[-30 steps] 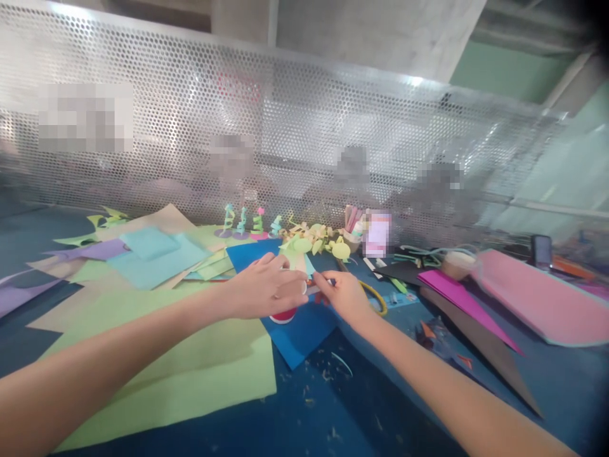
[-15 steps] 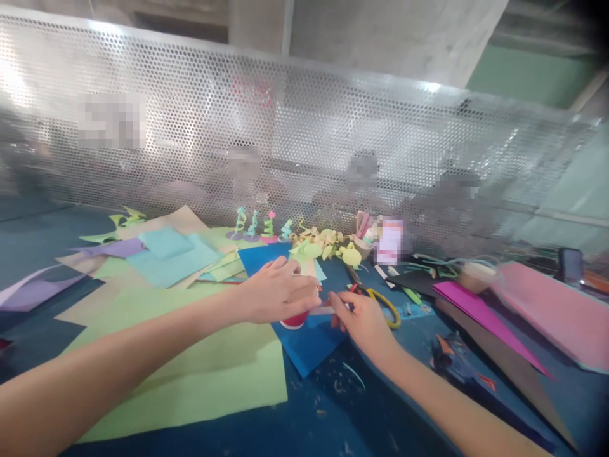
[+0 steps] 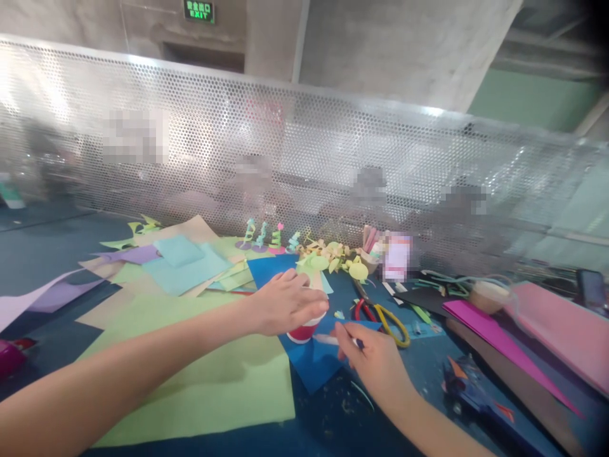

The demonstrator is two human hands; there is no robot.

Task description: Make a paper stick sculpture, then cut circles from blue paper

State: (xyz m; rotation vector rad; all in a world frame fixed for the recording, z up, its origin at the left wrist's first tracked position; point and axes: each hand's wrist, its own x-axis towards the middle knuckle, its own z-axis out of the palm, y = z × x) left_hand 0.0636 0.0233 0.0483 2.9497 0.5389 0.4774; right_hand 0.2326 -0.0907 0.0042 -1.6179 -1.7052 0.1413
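My left hand (image 3: pixel 288 303) reaches over a small red and white cup (image 3: pixel 301 332), fingers closed around its upper part and hiding most of it. The cup's white lower rim rests on a sheet of blue paper (image 3: pixel 316 367). Close by on the right, my right hand (image 3: pixel 368 349) pinches a slim whitish pen (image 3: pixel 327 339), its pale end toward the cup and a dark part showing by the fingers. A small gap separates the pen from the cup. Behind my right hand lie scissors with red and yellow handles (image 3: pixel 394 327).
Light green paper (image 3: pixel 204 387) spreads under my left forearm. Paper spiral figures (image 3: pixel 276 236) stand at the back before a perforated metal screen (image 3: pixel 200 120). To the right are magenta paper (image 3: pixel 499 349), a pink folder (image 3: pixel 561 330) and a dark blue tool (image 3: pixel 480 393).
The view has tilted upward and shifted left, so everything sits lower and further right. My right hand and the pen have drawn slightly away from the cup. My left hand stays on the cup.
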